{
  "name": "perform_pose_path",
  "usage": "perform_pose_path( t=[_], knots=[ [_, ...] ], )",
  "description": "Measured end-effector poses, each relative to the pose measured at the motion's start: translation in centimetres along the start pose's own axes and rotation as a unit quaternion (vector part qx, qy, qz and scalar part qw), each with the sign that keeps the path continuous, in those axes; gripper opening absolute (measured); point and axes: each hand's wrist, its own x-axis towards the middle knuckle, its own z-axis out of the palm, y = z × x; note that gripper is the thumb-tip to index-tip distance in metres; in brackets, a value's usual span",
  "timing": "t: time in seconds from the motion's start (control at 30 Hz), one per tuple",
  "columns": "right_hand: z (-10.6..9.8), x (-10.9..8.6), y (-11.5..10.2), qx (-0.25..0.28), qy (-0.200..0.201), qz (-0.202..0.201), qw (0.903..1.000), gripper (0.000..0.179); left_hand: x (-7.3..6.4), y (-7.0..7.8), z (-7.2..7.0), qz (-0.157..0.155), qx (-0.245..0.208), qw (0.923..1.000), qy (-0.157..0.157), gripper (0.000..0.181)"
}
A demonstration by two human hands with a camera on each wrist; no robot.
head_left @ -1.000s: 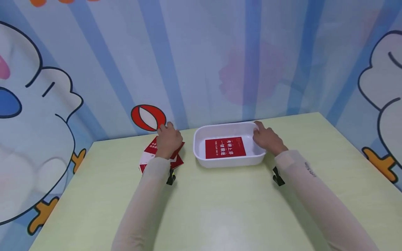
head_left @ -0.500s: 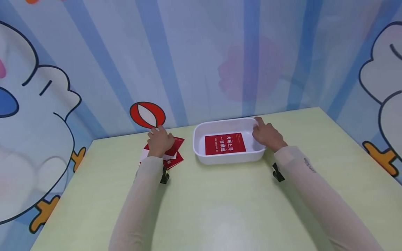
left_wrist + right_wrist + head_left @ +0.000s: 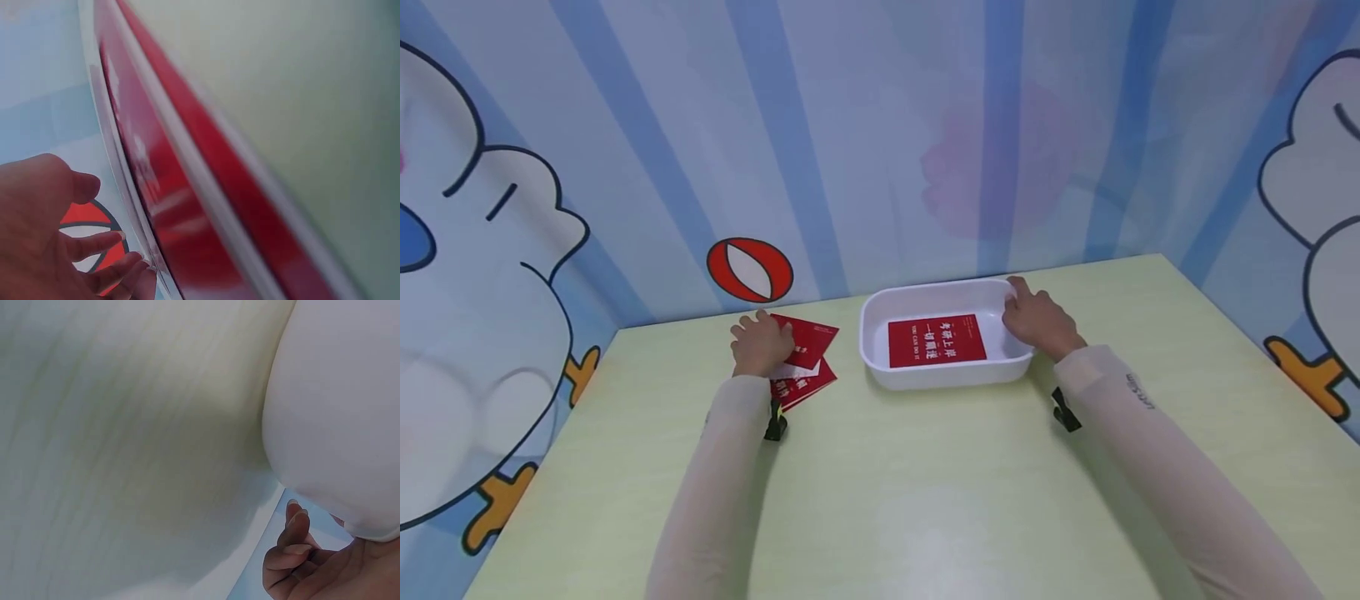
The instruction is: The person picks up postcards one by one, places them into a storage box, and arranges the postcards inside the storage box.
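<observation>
Several red booklets with white lettering lie overlapping on the table's left side. My left hand is over their far left part, covering some of them. In the left wrist view, its thumb stands apart from the fingers, and the fingertips reach the edge of the booklets. To the right, a white plastic tub holds one red booklet lying flat, text up. My right hand grips the tub's right end at the rim. Its fingers are bent beneath the rim in the right wrist view.
A pale yellow-green table carries everything. Behind it rises a blue striped backdrop with cartoon figures and a printed red ball. The tub stands near the table's back edge.
My left hand has moved left across the booklet pile, uncovering more of the booklets on its right. The right hand stays on the tub. The head view has shifted slightly.
</observation>
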Motion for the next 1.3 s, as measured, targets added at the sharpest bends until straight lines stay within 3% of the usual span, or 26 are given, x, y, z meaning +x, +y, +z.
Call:
perform_pose_path(
  t=[0.5, 0.97, 1.3],
  knots=[
    [0.2, -0.3, 0.0, -0.004, -0.001, -0.001, 1.0000, 0.060, -1.2, -0.7, -0.4, -0.027, 0.042, 0.9987, -0.003, 0.069],
    [-0.2, -0.2, -0.1, -0.003, 0.013, -0.005, 0.9999, 0.060, -0.6, -0.6, -1.2, -0.052, 0.041, 0.9976, -0.020, 0.078],
    [0.0, -0.2, -0.2, 0.002, 0.001, -0.001, 1.0000, 0.060, -1.4, -0.8, -1.7, -0.044, 0.060, 0.9971, -0.016, 0.077]
  ],
)
